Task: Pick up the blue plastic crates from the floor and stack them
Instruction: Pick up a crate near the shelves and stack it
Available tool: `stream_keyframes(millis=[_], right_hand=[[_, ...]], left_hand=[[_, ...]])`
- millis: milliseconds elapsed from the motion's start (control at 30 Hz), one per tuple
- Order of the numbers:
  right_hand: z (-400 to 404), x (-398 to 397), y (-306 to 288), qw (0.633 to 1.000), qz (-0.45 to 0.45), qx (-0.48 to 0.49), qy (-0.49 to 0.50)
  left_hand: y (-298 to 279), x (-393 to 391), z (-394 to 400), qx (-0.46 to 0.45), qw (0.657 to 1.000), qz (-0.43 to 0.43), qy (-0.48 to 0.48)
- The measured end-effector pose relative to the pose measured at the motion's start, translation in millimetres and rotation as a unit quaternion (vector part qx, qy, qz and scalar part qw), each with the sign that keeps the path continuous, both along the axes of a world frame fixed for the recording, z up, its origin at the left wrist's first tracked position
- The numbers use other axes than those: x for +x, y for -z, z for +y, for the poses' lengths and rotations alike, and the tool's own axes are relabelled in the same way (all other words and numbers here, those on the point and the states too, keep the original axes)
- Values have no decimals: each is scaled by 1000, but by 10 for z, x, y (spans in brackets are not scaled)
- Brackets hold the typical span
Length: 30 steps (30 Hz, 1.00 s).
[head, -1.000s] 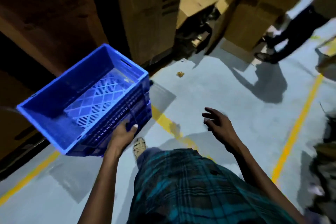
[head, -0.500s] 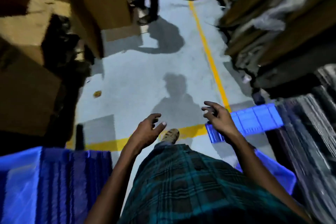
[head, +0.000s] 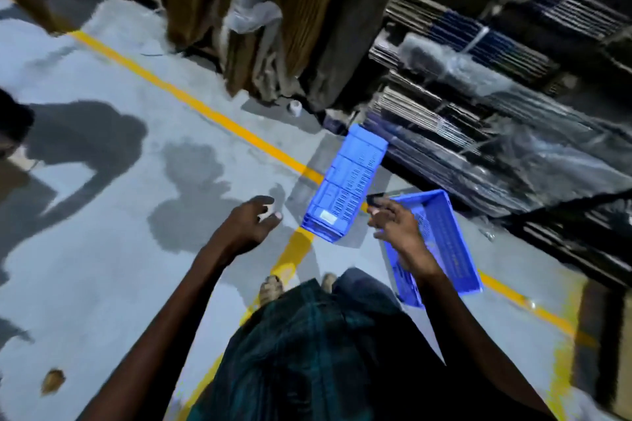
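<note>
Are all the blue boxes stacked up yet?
Not yet. No stack shows in this view. Both hands, left and right, are empty and reaching. One blue crate lies tipped over and another crate sits beside it, both on the floor awaiting pickup.

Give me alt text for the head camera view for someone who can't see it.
Two blue plastic crates lie on a grey warehouse floor by a yellow line: the far crate on its side, the near crate open-side up. The person's empty left hand and right hand reach toward them.
</note>
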State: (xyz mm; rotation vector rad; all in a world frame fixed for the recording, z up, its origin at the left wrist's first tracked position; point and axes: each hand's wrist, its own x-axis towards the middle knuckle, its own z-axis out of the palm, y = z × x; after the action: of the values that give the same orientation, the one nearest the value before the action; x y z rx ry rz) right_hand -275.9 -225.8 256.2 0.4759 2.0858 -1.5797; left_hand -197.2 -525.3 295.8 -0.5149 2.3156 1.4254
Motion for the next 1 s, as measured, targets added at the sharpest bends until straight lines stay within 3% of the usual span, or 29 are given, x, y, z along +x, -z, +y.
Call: stream_keyframes(millis=[167, 400, 567, 700, 800, 900, 1000], right_hand=[[301, -404, 386, 983, -128, -80, 100], [339, -1021, 1669, 971, -192, -97, 103], [19, -1465, 3129, 975, -175, 54, 129], [-134, -1644, 4184, 954, -218, 125, 163], [-111, -1664, 4703, 941, -274, 89, 177], [-34, -1729, 4849, 922, -299, 39, 243], [69, -1789, 4688, 906, -390, -12, 165]], left_hand=[[325, -786, 115, 7, 1000, -13, 25], [1472, -1435, 646, 18, 998, -32, -55], [2882, -1727, 973, 15, 997, -72, -9], [3761, -1885, 1074, 7, 996, -91, 11], [4045, -1889, 1070, -14, 996, -92, 12], [4085, -1855, 1071, -9, 995, -101, -9], [3967, -1858, 1073, 7, 994, -102, -38]])
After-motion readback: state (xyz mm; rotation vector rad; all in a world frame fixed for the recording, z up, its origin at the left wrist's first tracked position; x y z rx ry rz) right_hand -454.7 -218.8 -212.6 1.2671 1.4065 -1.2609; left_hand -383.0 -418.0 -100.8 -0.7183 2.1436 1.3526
